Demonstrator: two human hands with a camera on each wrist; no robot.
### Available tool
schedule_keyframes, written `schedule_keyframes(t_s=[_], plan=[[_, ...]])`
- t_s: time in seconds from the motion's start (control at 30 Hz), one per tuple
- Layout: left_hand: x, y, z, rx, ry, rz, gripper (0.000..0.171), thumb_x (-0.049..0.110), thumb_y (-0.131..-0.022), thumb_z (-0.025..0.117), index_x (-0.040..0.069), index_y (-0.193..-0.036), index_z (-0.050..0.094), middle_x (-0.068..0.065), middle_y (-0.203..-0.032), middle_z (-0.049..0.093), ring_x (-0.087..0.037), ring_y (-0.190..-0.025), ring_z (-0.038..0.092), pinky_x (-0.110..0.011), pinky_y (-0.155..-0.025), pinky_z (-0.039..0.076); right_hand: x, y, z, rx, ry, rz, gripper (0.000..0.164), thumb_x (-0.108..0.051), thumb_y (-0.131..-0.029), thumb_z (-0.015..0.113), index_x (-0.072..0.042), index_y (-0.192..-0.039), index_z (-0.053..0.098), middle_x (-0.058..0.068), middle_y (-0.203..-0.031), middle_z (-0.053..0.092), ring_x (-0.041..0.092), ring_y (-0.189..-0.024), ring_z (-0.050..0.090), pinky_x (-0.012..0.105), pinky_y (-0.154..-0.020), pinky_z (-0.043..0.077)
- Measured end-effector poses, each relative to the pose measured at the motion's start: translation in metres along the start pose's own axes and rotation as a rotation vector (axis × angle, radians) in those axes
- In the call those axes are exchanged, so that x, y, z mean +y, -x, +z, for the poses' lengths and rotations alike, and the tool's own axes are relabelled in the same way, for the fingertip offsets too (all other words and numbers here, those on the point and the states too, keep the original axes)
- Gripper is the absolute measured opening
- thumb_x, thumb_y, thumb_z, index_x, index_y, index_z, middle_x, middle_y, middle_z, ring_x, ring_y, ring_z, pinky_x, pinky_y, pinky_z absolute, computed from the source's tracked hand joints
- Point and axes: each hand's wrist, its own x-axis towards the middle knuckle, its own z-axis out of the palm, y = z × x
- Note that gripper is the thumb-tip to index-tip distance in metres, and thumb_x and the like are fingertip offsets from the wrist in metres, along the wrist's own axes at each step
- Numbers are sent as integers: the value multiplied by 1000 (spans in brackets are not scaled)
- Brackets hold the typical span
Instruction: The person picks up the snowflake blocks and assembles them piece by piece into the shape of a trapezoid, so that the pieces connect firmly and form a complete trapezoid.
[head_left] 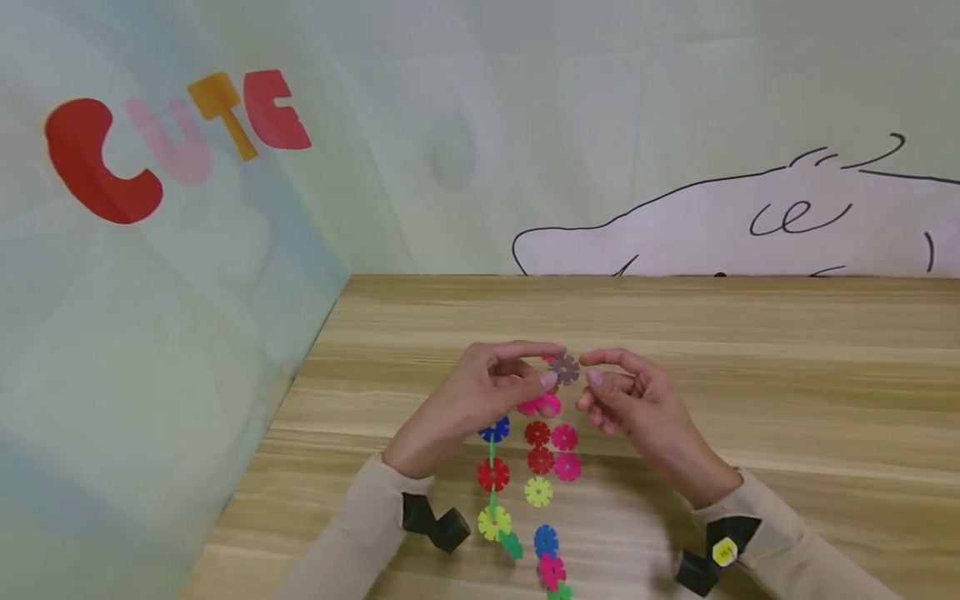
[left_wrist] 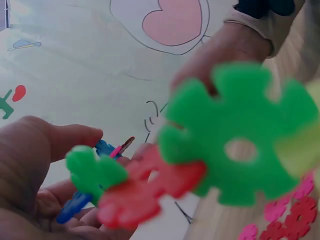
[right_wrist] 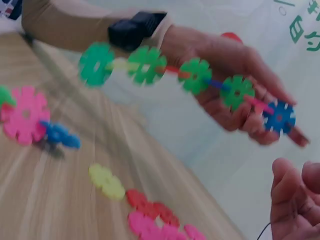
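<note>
A chain of slotted, flower-shaped plastic discs hangs from my left hand (head_left: 491, 392), whose thumb and index finger pinch the blue disc (right_wrist: 279, 118) near its far end. A brownish disc (head_left: 565, 368) sits at the tip of the chain, beyond those fingertips. Along the rest, green discs (right_wrist: 237, 92) alternate with other colours, among them a red disc (head_left: 492, 475) and a yellow disc (head_left: 494, 522). My right hand (head_left: 637, 396) is raised just right of the brownish disc, apart from it. Its thumb and index finger are slightly parted, with nothing seen between them.
On the wooden table (head_left: 787, 375) below the hands lie red discs (head_left: 537, 433), pink discs (head_left: 567, 467) and a loose yellow disc (head_left: 537, 492). Nearer me is another joined piece with a blue disc (head_left: 546, 542) and a pink disc (head_left: 552, 572). A printed cloth backdrop stands behind.
</note>
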Motion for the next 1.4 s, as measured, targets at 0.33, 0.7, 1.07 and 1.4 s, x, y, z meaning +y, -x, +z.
schedule_keyframes(t_s=[0.33, 0.7, 1.07, 1.4], plan=[[4, 2, -19, 101, 38, 46, 38, 23, -107, 67, 25, -144, 68, -12, -113, 83, -29, -92, 83, -48, -113, 54, 24, -44, -17, 61, 343, 97, 36, -20, -112, 58, -4, -144, 65, 14, -105, 72, 12, -77, 64, 23, -64, 56], [3, 3, -20, 118, 41, 20, 38, 24, -106, 68, 24, -144, 69, -10, -107, 82, -32, -91, 82, -38, -103, 56, 35, -104, -10, -14, 962, -197, 33, -16, -101, 73, -1, -130, 75, 20, -112, 74, 26, -92, 61, 33, -77, 48], [4, 1, -21, 128, 21, 16, 36, 26, -107, 68, 24, -143, 69, -8, -103, 81, -20, -84, 81, -35, -97, 54, 30, -94, -9, -3, 869, -206, 18, -13, -96, 81, -5, -109, 71, 11, -96, 76, 20, -85, 68, 32, -75, 56], [4, 0, -20, 141, 6, 10, 35, 29, -107, 68, 25, -141, 68, -8, -101, 82, -21, -85, 81, -36, -98, 54, 3, -43, -2, 96, 660, -361, 16, -14, -98, 80, -9, -113, 78, 9, -79, 77, 14, -64, 66, 24, -56, 51]])
